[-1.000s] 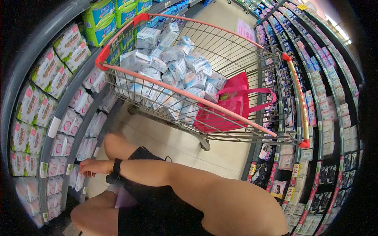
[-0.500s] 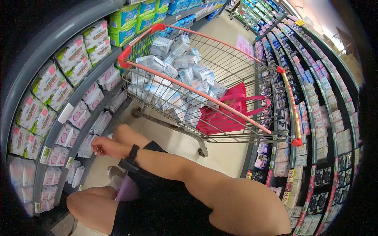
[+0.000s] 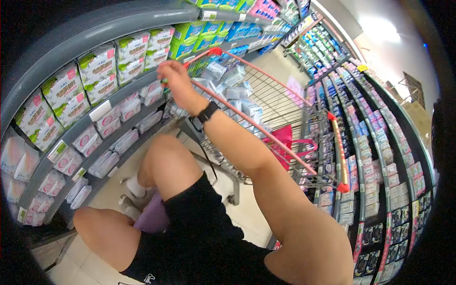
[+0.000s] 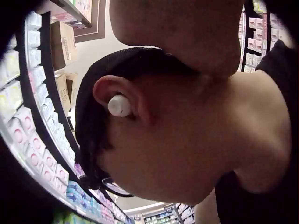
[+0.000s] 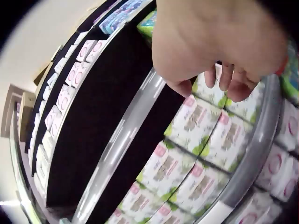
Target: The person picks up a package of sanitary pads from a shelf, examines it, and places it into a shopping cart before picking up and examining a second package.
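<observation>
My right hand, a black band on its wrist, is raised beside the shelf and overlaps the cart's near corner in the head view. Its fingers are loosely curled and hold nothing; in the right wrist view the fingertips hang in front of white packs with green leaves and pink labels. Only a dim, rounded part of my left hand shows, close beside the person's head in the left wrist view; its fingers are hidden.
The shopping cart with a red rim holds many pale blue-white packs and a pink bag. Stocked shelves curve along the left, more on the right. The person's bent knees are between shelf and cart.
My right hand has risen from the lower shelf up to the level of the leaf-patterned packs, moving right. The head view has shifted, showing more upper shelf.
</observation>
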